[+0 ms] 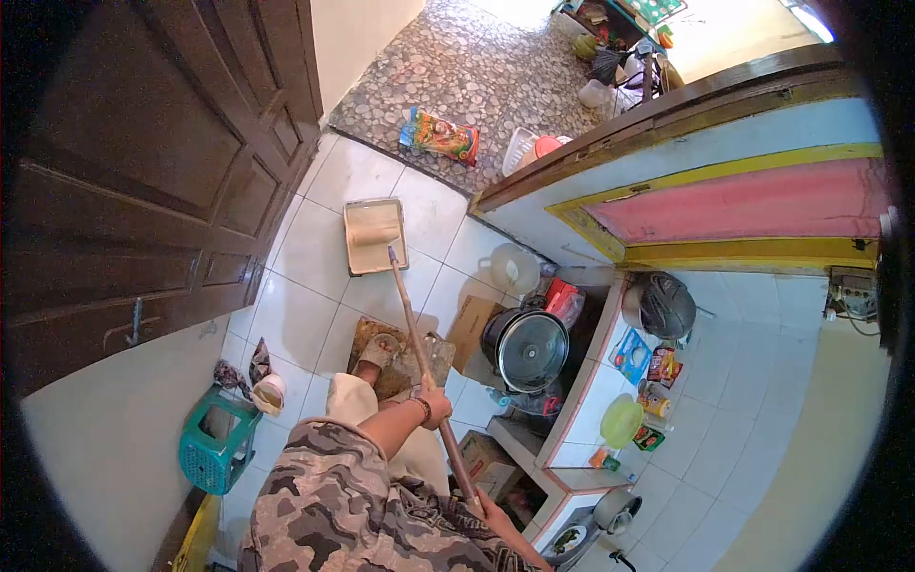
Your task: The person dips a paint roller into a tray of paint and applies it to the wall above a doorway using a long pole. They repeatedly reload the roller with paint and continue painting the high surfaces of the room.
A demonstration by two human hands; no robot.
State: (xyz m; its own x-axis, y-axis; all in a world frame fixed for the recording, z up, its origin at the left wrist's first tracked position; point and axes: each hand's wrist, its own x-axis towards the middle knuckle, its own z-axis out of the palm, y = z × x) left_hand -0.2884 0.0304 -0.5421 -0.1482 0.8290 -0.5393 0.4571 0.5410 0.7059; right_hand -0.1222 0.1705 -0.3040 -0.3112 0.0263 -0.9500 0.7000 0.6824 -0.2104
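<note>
Green plastic stool (pixel 212 458) at far left, near wall. Next, paint tray (pixel 372 261) flat on white floor tiles (pixel 312 240), tan paint inside; roller (pixel 375 234) in tray. Long pole (pixel 407 305) slants from roller back toward person. Left hand (pixel 437 407), beaded bracelet at wrist, gripping pole midway; right hand (pixel 493 518) closed round lower end. Rightward, lidded pot (pixel 532 353), then tiled bench (pixel 593 386) bearing green plate (pixel 621 421) and packets (pixel 664 366).

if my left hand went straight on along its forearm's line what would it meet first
Probably the lidded pot; depth is unclear, so your left hand might pass above it instead.
</note>
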